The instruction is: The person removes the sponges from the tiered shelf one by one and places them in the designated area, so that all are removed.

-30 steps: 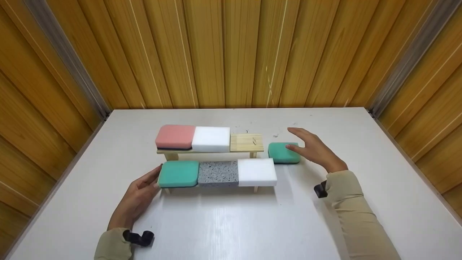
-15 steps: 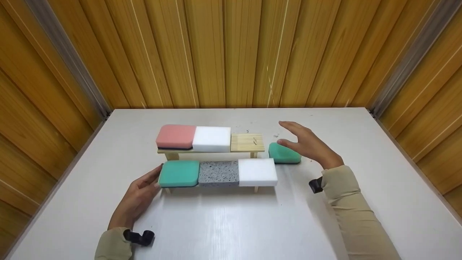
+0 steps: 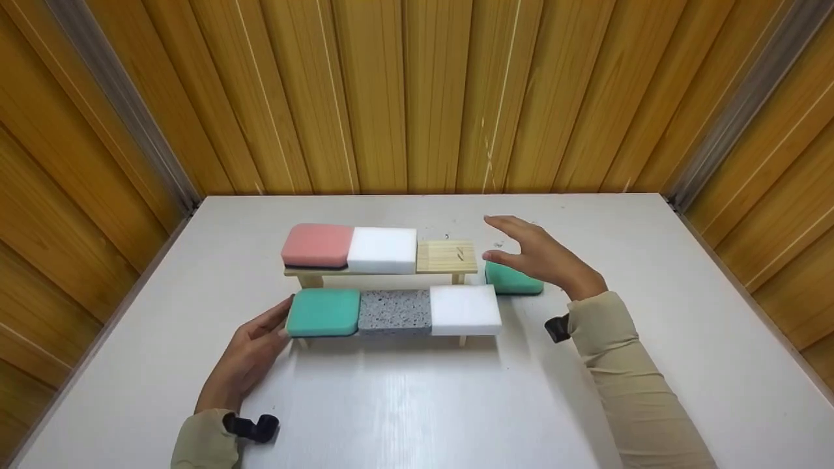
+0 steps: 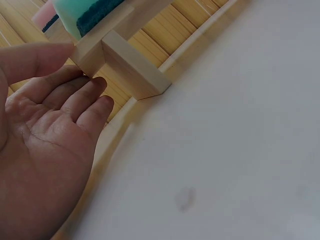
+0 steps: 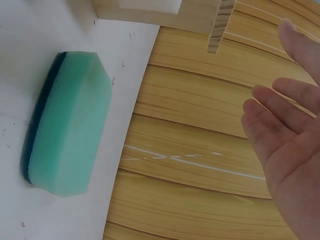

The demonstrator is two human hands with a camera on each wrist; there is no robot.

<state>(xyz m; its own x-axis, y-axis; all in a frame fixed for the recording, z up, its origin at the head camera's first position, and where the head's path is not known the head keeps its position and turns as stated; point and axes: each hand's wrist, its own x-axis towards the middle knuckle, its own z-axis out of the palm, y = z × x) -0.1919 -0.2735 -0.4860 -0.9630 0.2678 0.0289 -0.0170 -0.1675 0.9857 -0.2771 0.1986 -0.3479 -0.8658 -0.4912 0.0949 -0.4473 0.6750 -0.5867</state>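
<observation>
My left hand [image 3: 251,348], loosely straight-fingered, touched the front bench [image 4: 132,72]; my right hand [image 3: 546,257], spread empty, hung near the lone sponge [image 5: 70,125], likely light, soft, best pinched by its sides.

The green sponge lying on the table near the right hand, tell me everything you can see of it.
The green sponge looks like foam: a thick block, pale green, with a thin dark layer underneath and softened corners. It lies flat on the white table, right of the rear wooden stand. The right hand partly hides it in the head view, but the right wrist view shows the hand apart from it.
</observation>
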